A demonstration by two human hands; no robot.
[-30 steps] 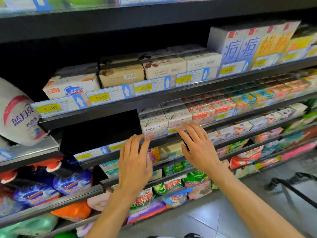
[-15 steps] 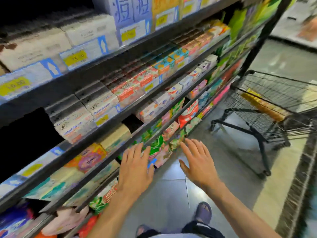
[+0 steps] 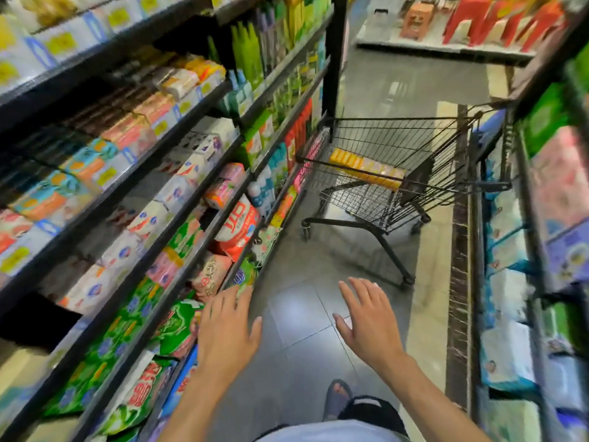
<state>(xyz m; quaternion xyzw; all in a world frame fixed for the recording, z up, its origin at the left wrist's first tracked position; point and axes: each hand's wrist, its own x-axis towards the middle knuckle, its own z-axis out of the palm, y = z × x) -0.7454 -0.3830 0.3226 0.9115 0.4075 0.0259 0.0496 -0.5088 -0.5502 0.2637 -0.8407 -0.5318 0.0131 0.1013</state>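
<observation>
The left hand [image 3: 228, 333], grip apart and empty, hovers just beside green packets [image 3: 177, 323] on the low shelf [image 3: 149, 317]. The right hand [image 3: 366, 323], grip apart too, hangs over the floor [image 3: 302, 314], well short of the cart [image 3: 382, 173].

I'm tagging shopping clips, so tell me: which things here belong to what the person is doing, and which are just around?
Likely in the job: left hand and right hand, both open and empty; the trolley ahead of them; the orange packs lying in it.
Just around: boxes on the left shelves; green bags low on the left; white packs on the right shelf.
</observation>
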